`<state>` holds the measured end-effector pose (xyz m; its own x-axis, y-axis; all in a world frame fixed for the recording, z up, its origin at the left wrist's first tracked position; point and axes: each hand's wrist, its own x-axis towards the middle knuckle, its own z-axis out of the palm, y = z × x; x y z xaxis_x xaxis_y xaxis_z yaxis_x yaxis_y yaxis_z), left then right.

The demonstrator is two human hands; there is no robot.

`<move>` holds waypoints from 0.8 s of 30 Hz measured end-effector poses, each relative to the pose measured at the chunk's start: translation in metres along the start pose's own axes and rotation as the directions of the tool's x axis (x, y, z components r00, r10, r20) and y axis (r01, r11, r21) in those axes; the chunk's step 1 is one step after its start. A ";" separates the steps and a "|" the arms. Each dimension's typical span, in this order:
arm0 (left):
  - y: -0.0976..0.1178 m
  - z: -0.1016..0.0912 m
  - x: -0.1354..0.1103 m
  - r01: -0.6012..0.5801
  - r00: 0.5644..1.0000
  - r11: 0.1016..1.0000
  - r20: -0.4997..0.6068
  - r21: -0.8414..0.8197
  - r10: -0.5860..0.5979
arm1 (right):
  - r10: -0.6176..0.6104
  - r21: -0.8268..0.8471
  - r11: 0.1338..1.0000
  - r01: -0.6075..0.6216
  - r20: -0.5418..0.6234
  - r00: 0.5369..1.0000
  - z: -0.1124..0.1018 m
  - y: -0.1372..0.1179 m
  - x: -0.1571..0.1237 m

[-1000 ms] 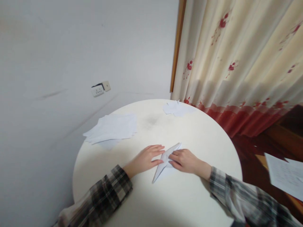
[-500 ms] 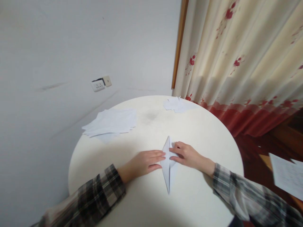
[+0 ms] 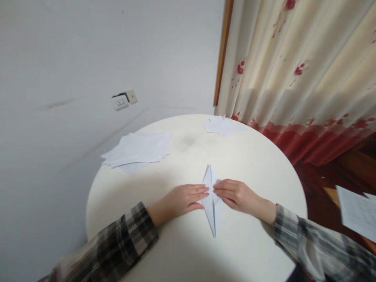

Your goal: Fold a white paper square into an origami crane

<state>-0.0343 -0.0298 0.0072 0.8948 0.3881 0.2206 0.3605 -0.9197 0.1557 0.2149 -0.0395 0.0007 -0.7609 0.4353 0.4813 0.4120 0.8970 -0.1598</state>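
A white sheet of paper, folded into a long, narrow diamond shape [image 3: 209,203], lies on the round white table [image 3: 188,254] with its points toward and away from me. My left hand [image 3: 192,197] rests flat on its left half, fingers stretched out and thumb apart near the left edge. On the right side, my right hand [image 3: 236,194] presses its fingertips down by the centre crease, fingers stretched side by side, with the thumb drawn back below. Part of the paper's right side is hidden under those fingers.
A stack of white paper [image 3: 141,147] lies at the table's back left. Several smaller white paper pieces [image 3: 223,126] sit at the far edge. Beyond are a wall socket [image 3: 120,102] and a flowered curtain [image 3: 279,78]. Written sheets [image 3: 357,211] lie lower right, off the table.
My right hand has gone from pinching the right flap to pressing with straighter fingers by the crease. The right half now lies folded closer to the middle. My left hand stays on the paper.
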 end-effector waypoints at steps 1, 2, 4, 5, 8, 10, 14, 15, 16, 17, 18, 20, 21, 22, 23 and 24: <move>0.000 0.000 0.000 0.003 1.000 1.000 0.004 0.016 -0.003 | -0.004 -0.023 1.000 0.004 0.016 1.000 0.000 -0.002 -0.001; 0.001 0.001 0.000 0.005 1.000 1.000 0.007 0.028 -0.005 | -0.002 -0.045 0.999 0.003 0.027 1.000 -0.001 -0.004 -0.003; 0.001 0.001 0.000 0.005 1.000 0.999 0.008 0.040 -0.005 | -0.002 -0.075 0.997 0.005 0.049 0.999 -0.002 -0.006 -0.004; 0.002 0.001 0.000 0.005 1.000 0.999 0.005 0.040 -0.005 | -0.007 -0.085 0.996 0.012 0.061 0.998 -0.003 -0.007 -0.005; 0.003 0.001 0.001 0.022 1.000 0.999 0.004 0.036 -0.022 | -0.017 -0.105 0.994 0.027 0.098 0.995 -0.007 -0.007 -0.006; 0.003 -0.001 0.002 0.037 0.999 0.999 0.011 0.027 -0.038 | -0.012 -0.111 0.994 0.024 0.109 0.994 -0.008 -0.008 -0.007; 0.003 -0.002 0.002 0.052 0.998 0.999 0.035 0.010 -0.052 | -0.005 -0.109 0.994 0.018 0.118 0.993 -0.010 -0.009 -0.007; 0.003 -0.002 0.002 0.058 0.997 0.998 0.040 0.009 -0.058 | -0.005 -0.108 0.994 0.018 0.121 0.993 -0.010 -0.009 -0.006; 0.002 -0.001 0.002 0.063 0.997 0.998 0.044 0.008 -0.063 | -0.005 -0.106 0.994 0.018 0.123 0.992 -0.010 -0.009 -0.006; 0.002 -0.001 0.003 0.068 0.997 0.998 0.047 0.007 -0.068 | -0.005 -0.103 0.994 0.018 0.124 0.992 -0.010 -0.009 -0.006; 0.002 -0.001 0.003 0.073 0.996 0.997 0.049 0.006 -0.073 | -0.005 -0.101 0.995 0.018 0.124 0.992 -0.010 -0.009 -0.006; 0.002 -0.001 0.004 0.082 0.995 0.997 0.052 -0.001 -0.082 | -0.004 -0.096 0.995 0.016 0.126 0.992 -0.010 -0.008 -0.006; 0.002 -0.001 0.004 0.087 0.995 0.996 0.055 -0.006 -0.087 | -0.002 -0.093 0.996 0.014 0.127 0.992 -0.009 -0.008 -0.006; 0.003 -0.002 0.005 0.092 0.994 0.996 0.056 -0.011 -0.092 | 0.002 -0.090 0.996 0.010 0.127 0.992 -0.009 -0.008 -0.006; 0.003 -0.002 0.005 0.098 0.994 0.995 0.058 -0.017 -0.097 | 0.004 -0.088 0.996 0.006 0.123 0.992 -0.009 -0.007 -0.005; 0.004 -0.002 0.005 0.105 0.993 0.994 0.061 -0.024 -0.104 | 0.006 -0.086 0.996 0.005 0.118 0.993 -0.009 -0.007 -0.005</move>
<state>-0.0289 -0.0314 0.0112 0.8671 0.4770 0.1436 0.4464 -0.8719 0.2011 0.2206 -0.0482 0.0070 -0.8126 0.4462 0.3749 0.4500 0.8892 -0.0830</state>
